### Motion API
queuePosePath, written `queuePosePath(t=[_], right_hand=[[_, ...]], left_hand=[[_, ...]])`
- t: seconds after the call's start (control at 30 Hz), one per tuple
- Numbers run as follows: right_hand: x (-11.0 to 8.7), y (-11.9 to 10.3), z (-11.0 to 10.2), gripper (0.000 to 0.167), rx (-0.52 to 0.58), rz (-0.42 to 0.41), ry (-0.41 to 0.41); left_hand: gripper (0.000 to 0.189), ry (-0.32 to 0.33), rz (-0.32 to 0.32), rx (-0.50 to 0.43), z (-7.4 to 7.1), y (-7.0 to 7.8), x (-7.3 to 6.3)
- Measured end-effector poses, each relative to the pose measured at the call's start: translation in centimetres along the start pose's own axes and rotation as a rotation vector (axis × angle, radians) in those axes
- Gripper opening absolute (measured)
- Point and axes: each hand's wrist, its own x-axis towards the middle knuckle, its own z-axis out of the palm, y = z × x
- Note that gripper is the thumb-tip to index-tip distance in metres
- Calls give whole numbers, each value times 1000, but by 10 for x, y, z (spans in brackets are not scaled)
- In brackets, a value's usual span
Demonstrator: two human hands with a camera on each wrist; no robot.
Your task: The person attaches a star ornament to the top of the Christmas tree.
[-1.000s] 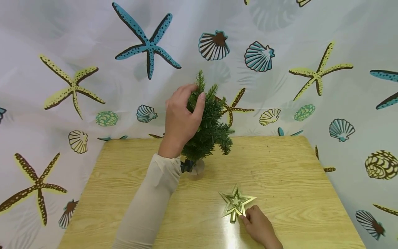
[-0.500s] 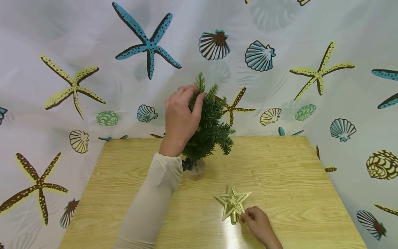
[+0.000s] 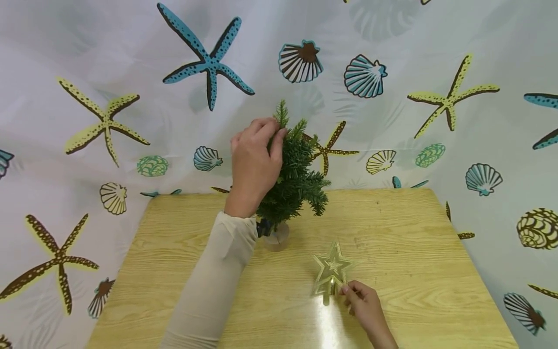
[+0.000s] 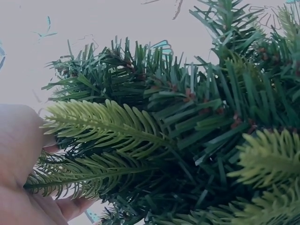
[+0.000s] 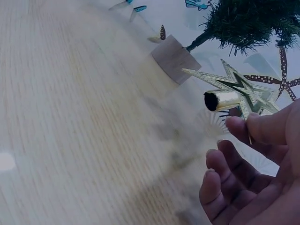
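A small artificial Christmas tree [image 3: 298, 179] stands on a round wooden base [image 5: 176, 60]. Its upper branches are gripped by my left hand [image 3: 254, 162], thumb and fingers close together near the tip. In the left wrist view, part of that hand [image 4: 21, 164] lies against light-green sprigs [image 4: 105, 123], and some fingers are hidden behind needles. My right hand [image 3: 367, 310] pinches a gold star tree topper [image 3: 333, 265] by a lower point, between thumb and forefinger. The topper's hollow socket [image 5: 220, 100] faces the right wrist camera, and the star is raised off the table, apart from the tree.
A wood-grain table [image 3: 414, 271] lies under everything, with a glare patch near its front. Behind and at the sides hangs a white curtain [image 3: 340, 29] printed with starfish and shells. Something dark [image 3: 263, 228] shows by the tree's base beside the left sleeve.
My right hand has lifted the star topper and tilted it more upright, shifting it slightly away from me. My left thumb and fingers have closed in on the tree's top.
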Motion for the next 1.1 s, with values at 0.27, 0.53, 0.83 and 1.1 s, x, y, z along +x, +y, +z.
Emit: queuePosePath(t=[0.27, 0.53, 0.83, 1.1], right_hand=[[1, -13, -2, 24, 109, -21, 22], [1, -23, -10, 28, 200, -92, 21], [5, -52, -19, 34, 226, -179, 28], [16, -74, -30, 39, 240, -230, -3]], left_hand=[[23, 9, 5, 14, 1, -1, -1], [22, 5, -2, 19, 3, 0, 0], [22, -11, 3, 40, 3, 1, 1], [23, -25, -8, 61, 2, 3, 1]])
